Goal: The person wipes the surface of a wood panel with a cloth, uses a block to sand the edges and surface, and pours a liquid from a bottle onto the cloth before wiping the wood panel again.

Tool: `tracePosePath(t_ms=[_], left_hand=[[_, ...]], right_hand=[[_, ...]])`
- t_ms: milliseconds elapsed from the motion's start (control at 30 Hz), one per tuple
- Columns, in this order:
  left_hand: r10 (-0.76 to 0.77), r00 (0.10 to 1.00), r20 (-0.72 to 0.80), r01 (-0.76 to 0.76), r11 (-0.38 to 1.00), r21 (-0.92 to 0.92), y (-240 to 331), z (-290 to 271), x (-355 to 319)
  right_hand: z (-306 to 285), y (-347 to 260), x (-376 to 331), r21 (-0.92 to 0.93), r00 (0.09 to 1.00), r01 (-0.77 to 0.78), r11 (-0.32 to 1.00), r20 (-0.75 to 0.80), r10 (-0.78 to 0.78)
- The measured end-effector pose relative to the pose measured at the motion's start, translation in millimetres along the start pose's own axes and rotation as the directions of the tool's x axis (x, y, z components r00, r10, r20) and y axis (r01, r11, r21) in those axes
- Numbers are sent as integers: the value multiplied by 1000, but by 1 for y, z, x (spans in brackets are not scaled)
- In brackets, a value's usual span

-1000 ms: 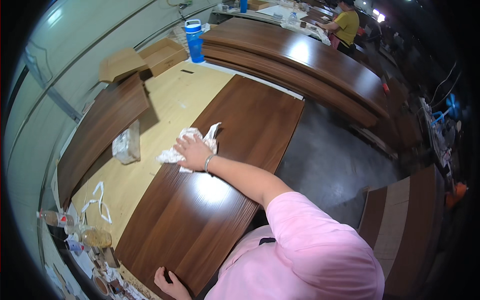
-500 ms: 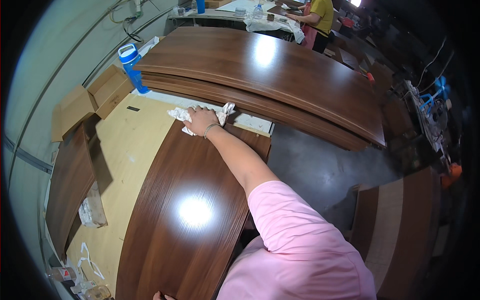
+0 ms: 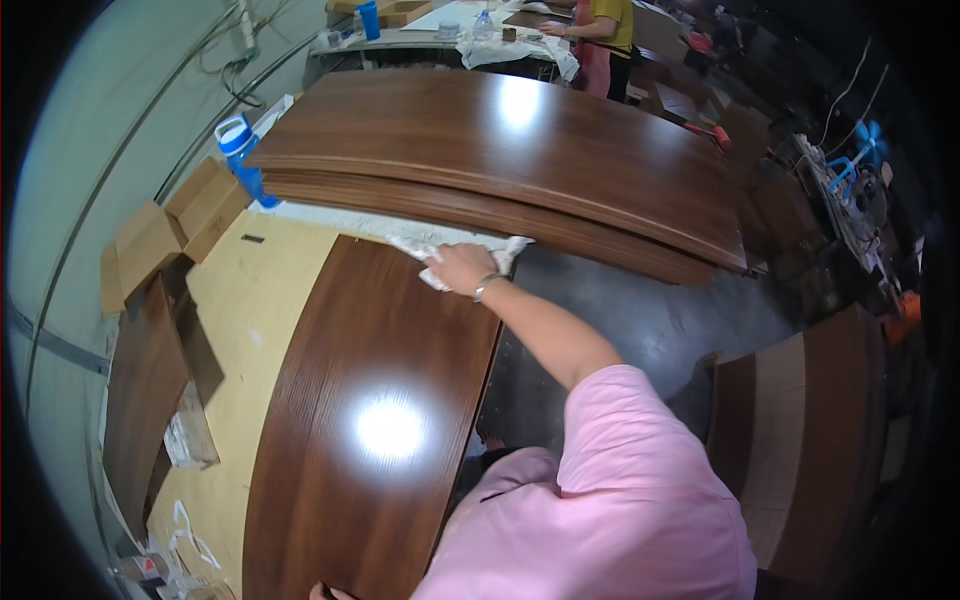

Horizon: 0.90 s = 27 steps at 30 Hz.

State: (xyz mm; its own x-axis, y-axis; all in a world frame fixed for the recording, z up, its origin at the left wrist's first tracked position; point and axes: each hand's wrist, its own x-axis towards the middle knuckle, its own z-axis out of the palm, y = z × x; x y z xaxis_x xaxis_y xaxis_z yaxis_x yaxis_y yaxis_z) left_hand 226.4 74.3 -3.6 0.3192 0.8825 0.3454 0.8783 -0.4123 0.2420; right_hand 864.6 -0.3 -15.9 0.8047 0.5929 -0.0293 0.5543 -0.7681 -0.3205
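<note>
Over on the far left, a tilted brown board (image 3: 140, 400) rises beside the pale wooden counter (image 3: 275, 300), a white block (image 3: 188, 435) just by its right edge. Next, an open cardboard box (image 3: 205, 212), then a blue bottle (image 3: 242, 168) close to the stack's near left corner.

Now the bottom edge: the left hand (image 3: 328, 593) shows only a few fingers, low on the dark brown panel (image 3: 370, 340) (too cut off to tell whether it's open or closed). That panel lies flat on the counter, glare blazing at its middle. And here's the action — the right hand (image 3: 465, 268), palm down on a white cloth (image 3: 512, 249) at the panel's far end; whether the fingers grip it, I can't tell. Cloth pokes out both sides.

Just beyond, a stack of brown panels (image 3: 500, 150) — and farther right, a co-worker in a yellow top (image 3: 612, 22).
</note>
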Motion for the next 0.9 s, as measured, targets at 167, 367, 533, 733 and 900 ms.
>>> tracePosePath(t_ms=[167,367,533,733,900], left_hand=[[38,999,16,-36,993,-110,-16,17,6],[38,999,38,-36,997,-70,-19,15,3],[63,997,38,-60,996,-71,-26,18,0],[41,998,37,-39,997,-73,-23,11,0],[69,997,40,-66,994,-84,-22,15,4]], right_hand=[[-40,86,-61,-191,979,-172,966,-142,146],[-17,-49,-171,77,832,488,870,-344,-436],[56,-146,-289,136,489,872,470,-194,-850],[24,-41,-140,-174,712,615,769,-295,-637],[27,43,-46,-181,797,120,976,-568,-203]])
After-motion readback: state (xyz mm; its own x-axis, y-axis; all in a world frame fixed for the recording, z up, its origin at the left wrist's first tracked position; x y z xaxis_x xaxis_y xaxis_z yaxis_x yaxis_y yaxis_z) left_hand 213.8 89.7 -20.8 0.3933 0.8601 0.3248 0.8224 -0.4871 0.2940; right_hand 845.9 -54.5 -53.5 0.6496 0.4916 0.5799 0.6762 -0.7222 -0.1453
